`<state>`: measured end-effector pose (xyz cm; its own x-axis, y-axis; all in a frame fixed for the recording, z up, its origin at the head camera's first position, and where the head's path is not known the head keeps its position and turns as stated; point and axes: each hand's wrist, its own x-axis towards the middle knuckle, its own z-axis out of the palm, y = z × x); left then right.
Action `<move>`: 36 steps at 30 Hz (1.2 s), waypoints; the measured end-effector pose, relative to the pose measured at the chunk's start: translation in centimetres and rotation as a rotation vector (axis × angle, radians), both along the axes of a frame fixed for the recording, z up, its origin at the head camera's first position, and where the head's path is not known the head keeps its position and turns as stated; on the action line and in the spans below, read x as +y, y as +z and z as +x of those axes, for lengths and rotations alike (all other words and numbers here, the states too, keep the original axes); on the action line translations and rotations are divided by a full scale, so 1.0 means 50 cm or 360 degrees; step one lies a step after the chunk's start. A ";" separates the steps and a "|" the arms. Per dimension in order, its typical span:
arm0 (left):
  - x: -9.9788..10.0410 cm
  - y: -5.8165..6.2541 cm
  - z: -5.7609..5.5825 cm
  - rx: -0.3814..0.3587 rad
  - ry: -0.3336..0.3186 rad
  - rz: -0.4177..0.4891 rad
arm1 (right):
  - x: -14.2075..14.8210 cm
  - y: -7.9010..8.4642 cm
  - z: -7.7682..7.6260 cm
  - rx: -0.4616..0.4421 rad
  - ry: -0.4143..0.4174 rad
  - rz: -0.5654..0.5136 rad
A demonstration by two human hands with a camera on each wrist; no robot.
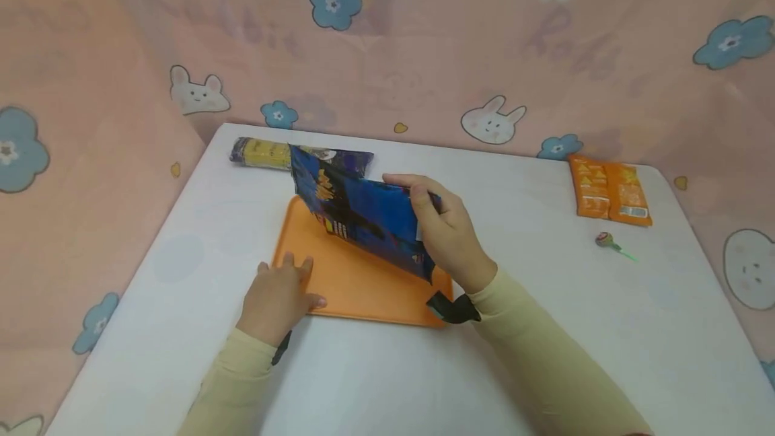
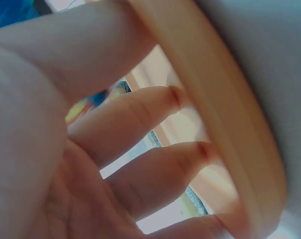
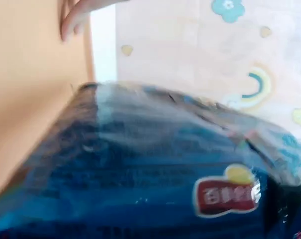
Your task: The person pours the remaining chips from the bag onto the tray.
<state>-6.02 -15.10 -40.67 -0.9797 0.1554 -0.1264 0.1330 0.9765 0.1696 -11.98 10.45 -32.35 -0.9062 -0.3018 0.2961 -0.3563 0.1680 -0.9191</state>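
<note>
My right hand (image 1: 451,234) grips a blue snack bag (image 1: 369,210) by its right end. The bag is tilted above an orange tray (image 1: 363,295), its lower edge close to the tray's surface. In the right wrist view the blue packaging (image 3: 140,164) with a red logo fills the lower part. My left hand (image 1: 275,298) lies at the tray's near left corner with its fingers spread and touching it. Seen from the left wrist, these fairly straight fingers (image 2: 145,174) meet the tray's rim (image 2: 225,99).
Behind the tray lies a long yellow and dark-blue packet (image 1: 263,153), partly hidden by the bag. An orange packet (image 1: 608,190) and a lollipop (image 1: 605,240) with a green stick lie at the right on the white table (image 1: 533,207). A patterned pink cloth (image 1: 399,73) hangs behind.
</note>
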 end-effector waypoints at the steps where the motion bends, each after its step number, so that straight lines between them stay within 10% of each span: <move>1: 0.000 0.000 -0.001 -0.0010 0.0009 0.0005 | -0.002 -0.007 -0.003 -0.0024 0.0005 0.0037; 12: -0.001 -0.001 -0.002 -0.0064 0.0040 0.0042 | 0.004 -0.007 -0.003 -0.0029 -0.0033 0.0099; 18: 0.000 -0.003 -0.004 -0.0045 0.0026 0.0030 | 0.013 0.037 0.012 0.0053 -0.0064 -0.0141; 36: -0.001 0.000 -0.002 -0.0064 0.0042 0.0021 | 0.010 -0.023 -0.003 -0.0013 0.0006 0.0122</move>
<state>-6.11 -15.16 -40.65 -0.9777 0.1316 -0.1637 0.1001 0.9772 0.1874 -12.15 10.94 -33.49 -0.9073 -0.3270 0.2644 -0.3495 0.2367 -0.9066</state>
